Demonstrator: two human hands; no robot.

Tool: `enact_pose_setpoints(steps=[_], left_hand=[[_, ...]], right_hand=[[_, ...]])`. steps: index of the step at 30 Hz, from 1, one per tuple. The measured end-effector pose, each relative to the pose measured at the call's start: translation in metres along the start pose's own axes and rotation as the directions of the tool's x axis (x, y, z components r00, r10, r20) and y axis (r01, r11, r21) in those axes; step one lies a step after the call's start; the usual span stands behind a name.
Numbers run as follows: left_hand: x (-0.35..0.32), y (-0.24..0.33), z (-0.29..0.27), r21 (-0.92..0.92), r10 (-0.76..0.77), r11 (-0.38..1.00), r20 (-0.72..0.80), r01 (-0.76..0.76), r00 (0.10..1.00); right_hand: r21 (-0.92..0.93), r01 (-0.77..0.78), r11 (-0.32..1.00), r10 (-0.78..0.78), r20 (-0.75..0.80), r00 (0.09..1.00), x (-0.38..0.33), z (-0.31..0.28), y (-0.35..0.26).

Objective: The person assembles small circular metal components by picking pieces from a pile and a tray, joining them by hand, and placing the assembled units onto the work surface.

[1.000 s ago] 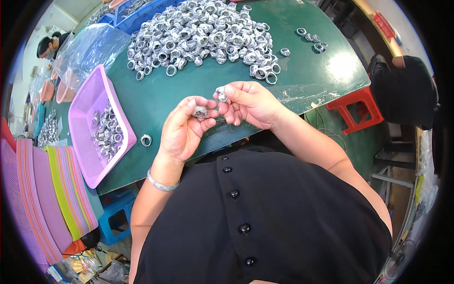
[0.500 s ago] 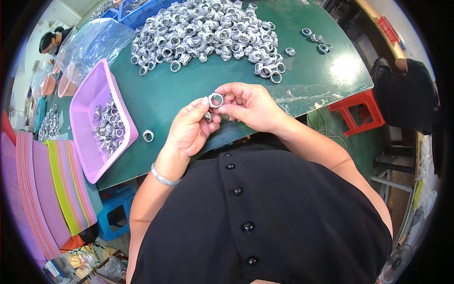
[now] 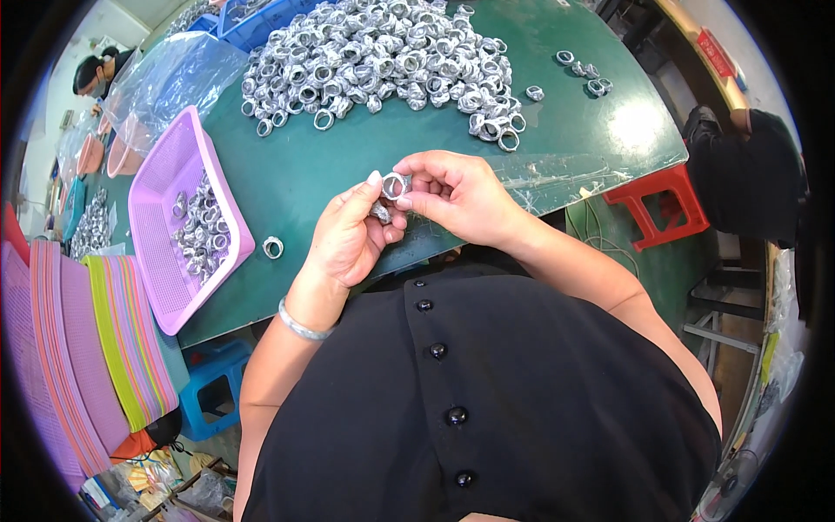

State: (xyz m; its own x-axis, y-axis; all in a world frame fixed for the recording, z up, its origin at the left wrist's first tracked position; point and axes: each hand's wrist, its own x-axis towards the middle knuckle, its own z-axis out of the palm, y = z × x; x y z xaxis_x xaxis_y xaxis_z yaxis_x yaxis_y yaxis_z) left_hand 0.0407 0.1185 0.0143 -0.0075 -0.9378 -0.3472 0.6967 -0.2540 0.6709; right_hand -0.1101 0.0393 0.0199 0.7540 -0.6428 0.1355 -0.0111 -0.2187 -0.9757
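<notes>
Above the near table edge, my two hands meet at a silvery metal ring (image 3: 394, 185). My right hand (image 3: 461, 198) pinches it between thumb and fingers from the right. My left hand (image 3: 348, 230) is closed and its thumb tip touches the ring's left side. A second metal piece (image 3: 380, 211) sits between the fingers of my left hand, partly hidden. On the table to the left of that hand lies a single ring (image 3: 273, 248). Farther left, a pink plastic basket (image 3: 161, 222) leans at a tilt with several similar rings (image 3: 204, 235) inside.
A large heap of silvery rings (image 3: 374, 65) covers the far middle of the green table (image 3: 600, 130). Several loose rings (image 3: 565, 58) lie at the far right. Stacked coloured baskets (image 3: 96, 348) stand at left. A red stool (image 3: 657, 204) and a blue stool (image 3: 213, 391) stand beside the table.
The ring between my hands has turned slightly and shifted a little left. My fingers have barely moved, and the rest looks the same.
</notes>
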Motion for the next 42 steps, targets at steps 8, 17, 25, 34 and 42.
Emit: enact_pose_setpoints(steps=[8, 17, 25, 34, 42], left_hand=[[0.000, -0.002, -0.004, -0.060, -0.059, 0.996, 0.006, 0.059, 0.998], [-0.010, 0.009, -0.003, -0.035, 0.010, 0.999, -0.019, -0.011, 1.000], [-0.067, 0.132, -0.079, 0.781, 0.890, 0.386, -0.174, -0.491, 0.422], [0.003, 0.056, -0.019, 0.854, 0.689, -0.468, 0.515, -0.228, 0.511], [0.095, -0.010, 0.049, 0.911, 0.456, -0.239, 0.412, -0.337, 0.789]], right_hand=[[-0.043, 0.088, 0.995, -0.091, -0.083, 0.992, 0.000, 0.003, 0.005], [-0.084, 0.065, 0.994, -0.070, -0.051, 0.996, -0.003, -0.003, 0.004], [-0.519, 0.162, 0.839, -0.337, -0.263, 0.904, 0.001, -0.054, 0.009], [-0.807, -0.102, 0.581, -0.251, -0.298, 0.921, -0.004, -0.085, 0.019], [-0.888, -0.096, 0.450, -0.331, -0.266, 0.905, -0.003, -0.077, 0.028]])
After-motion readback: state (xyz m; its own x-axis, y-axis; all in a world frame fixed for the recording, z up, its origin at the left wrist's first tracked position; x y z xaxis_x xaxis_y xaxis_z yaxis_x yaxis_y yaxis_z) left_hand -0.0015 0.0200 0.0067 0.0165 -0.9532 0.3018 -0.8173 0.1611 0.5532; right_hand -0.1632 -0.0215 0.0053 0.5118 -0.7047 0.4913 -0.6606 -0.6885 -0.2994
